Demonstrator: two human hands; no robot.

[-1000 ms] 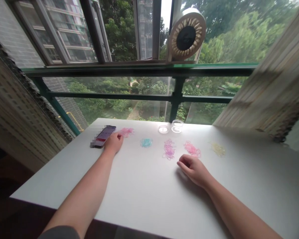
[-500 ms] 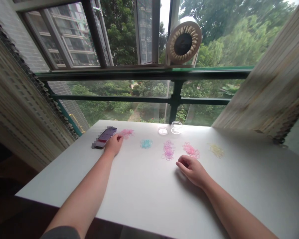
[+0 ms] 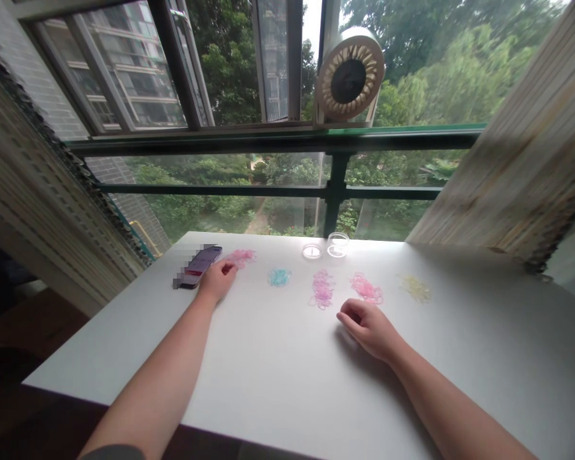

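Note:
My left hand (image 3: 217, 280) rests on the white table with its fingers curled closed. Its fingertips are by the near edge of a pile of pink rubber-band-like loops (image 3: 242, 257), and whatever they may hold is hidden. Just left of that hand lies a phone (image 3: 202, 265), partly pixelated. My right hand (image 3: 368, 324) is loosely closed, thumb toward the fingers, with nothing visible in it. Right behind it sits a coral-pink pile of loops (image 3: 365, 289). Between the hands are a blue pile (image 3: 280, 277) and a purple pile (image 3: 322, 291). A yellow pile (image 3: 416, 289) lies farther right.
Two small clear round dishes or lids (image 3: 312, 252) stand at the back of the white table (image 3: 268, 370). Behind the table runs a green railing (image 3: 268, 142) before the windows, with a round fan-like device (image 3: 349, 81) above it. Curtains (image 3: 503, 147) hang on both sides.
The view has shifted very slightly. Both hands keep their places and curled shape, and the piles look unchanged.

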